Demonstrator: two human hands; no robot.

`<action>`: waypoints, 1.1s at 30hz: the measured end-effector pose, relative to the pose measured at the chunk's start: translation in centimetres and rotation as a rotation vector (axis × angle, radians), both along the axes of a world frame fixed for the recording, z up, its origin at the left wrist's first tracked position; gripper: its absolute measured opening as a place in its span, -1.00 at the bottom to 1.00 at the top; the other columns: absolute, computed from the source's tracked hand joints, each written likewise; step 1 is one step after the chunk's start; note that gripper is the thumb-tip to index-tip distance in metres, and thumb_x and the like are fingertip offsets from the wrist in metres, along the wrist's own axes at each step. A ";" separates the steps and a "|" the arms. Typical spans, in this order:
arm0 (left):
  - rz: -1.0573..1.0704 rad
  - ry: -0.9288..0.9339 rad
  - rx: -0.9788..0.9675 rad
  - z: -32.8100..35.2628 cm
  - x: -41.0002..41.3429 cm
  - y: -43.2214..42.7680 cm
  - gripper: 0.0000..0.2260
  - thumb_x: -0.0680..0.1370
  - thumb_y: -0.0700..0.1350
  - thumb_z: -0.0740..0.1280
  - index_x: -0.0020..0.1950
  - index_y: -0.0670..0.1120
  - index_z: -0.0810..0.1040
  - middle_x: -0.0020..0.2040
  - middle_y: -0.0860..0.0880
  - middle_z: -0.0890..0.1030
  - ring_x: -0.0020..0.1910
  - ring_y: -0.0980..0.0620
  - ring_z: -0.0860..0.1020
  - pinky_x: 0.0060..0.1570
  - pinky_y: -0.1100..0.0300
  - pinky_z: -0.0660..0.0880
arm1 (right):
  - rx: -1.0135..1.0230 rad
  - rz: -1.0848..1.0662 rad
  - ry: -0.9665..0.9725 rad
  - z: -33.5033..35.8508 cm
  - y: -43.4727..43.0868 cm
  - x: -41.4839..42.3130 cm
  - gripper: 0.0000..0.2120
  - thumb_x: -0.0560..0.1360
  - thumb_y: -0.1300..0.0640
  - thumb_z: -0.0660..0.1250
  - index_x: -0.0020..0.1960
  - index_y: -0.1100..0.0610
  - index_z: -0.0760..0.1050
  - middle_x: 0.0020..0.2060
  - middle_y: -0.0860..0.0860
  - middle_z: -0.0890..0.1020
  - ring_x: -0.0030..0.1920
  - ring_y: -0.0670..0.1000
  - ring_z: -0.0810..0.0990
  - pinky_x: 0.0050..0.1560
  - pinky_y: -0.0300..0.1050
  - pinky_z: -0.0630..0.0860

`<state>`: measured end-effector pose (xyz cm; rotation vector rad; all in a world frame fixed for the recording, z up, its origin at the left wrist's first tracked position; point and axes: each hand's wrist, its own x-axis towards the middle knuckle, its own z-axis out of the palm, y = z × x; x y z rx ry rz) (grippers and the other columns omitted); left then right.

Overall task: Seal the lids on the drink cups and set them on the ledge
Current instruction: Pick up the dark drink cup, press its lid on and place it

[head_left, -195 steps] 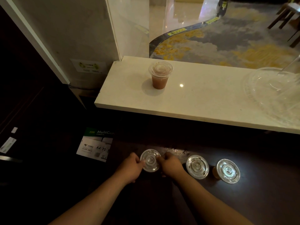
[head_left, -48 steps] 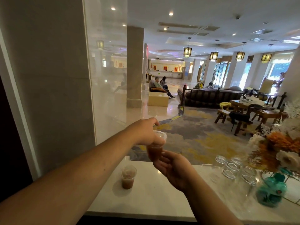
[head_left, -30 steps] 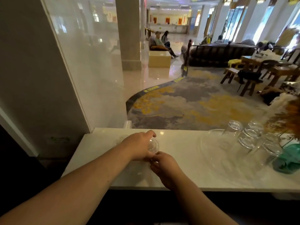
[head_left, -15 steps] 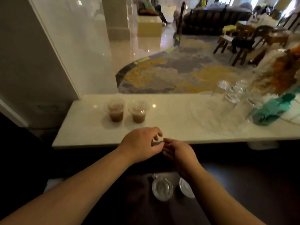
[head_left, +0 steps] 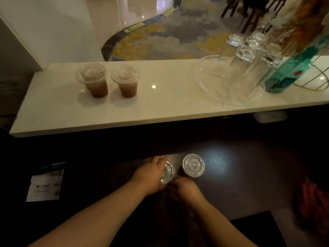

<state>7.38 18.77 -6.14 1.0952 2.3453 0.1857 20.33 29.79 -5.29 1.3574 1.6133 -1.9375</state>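
Two lidded cups of brown drink, one on the left [head_left: 94, 81] and one just right of it [head_left: 126, 81], stand side by side on the white ledge [head_left: 160, 107]. Down on the dark counter two more clear-lidded cups stand close together. My left hand [head_left: 151, 175] wraps the left side of the nearer cup [head_left: 168, 172], fingers on its lid rim. My right hand [head_left: 185, 190] touches that cup's near side from below. The second lidded cup [head_left: 193, 165] stands free just to the right.
A clear round tray [head_left: 204, 86] with several upturned glasses [head_left: 243, 56] sits on the ledge's right part, beside a teal bottle [head_left: 292, 72] and a wire basket [head_left: 318, 75]. A paper ream box [head_left: 46, 184] lies at the left, something red [head_left: 313, 202] at the right.
My hands dropped from the ledge's front edge down to the dark counter and closed around the left lidded cup. The view tilted downward. Two cups stay on the ledge.
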 end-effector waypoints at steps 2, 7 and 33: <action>0.068 0.023 -0.003 -0.1 0.3 -0.7 -0.10 0.43 0.15 0.52 0.64 0.06 0.13 0.56 -0.08 0.29 0.35 -0.19 0.55 0.23 -0.07 0.59 | -0.069 0.002 -0.018 0.3 -1.0 -0.6 -0.87 0.51 0.22 0.29 -0.06 0.15 0.62 -0.17 0.10 0.65 -0.19 0.00 0.60 -0.25 -0.19 0.54; 0.340 -0.079 -0.062 0.0 -0.1 -5.3 -0.01 0.35 0.23 0.54 0.64 0.10 0.07 0.55 -0.09 0.28 0.33 -0.17 0.57 0.25 -0.01 0.56 | -0.054 0.191 -0.014 0.9 -3.4 -3.5 -0.95 0.45 0.09 0.33 -0.19 0.01 0.53 -0.19 -0.08 0.61 -0.22 -0.13 0.61 -0.19 -0.24 0.61; 0.850 -0.362 0.118 -0.6 -4.6 -10.5 -0.78 0.56 0.22 0.41 0.02 0.12 0.49 -0.05 0.00 0.66 -0.13 0.00 0.67 -0.17 0.11 0.61 | 0.189 0.421 -0.009 -1.7 -5.4 -6.7 -0.73 0.57 -0.16 0.34 -0.11 0.02 0.42 -0.23 0.06 0.66 -0.55 -0.04 0.64 -0.57 -0.18 0.54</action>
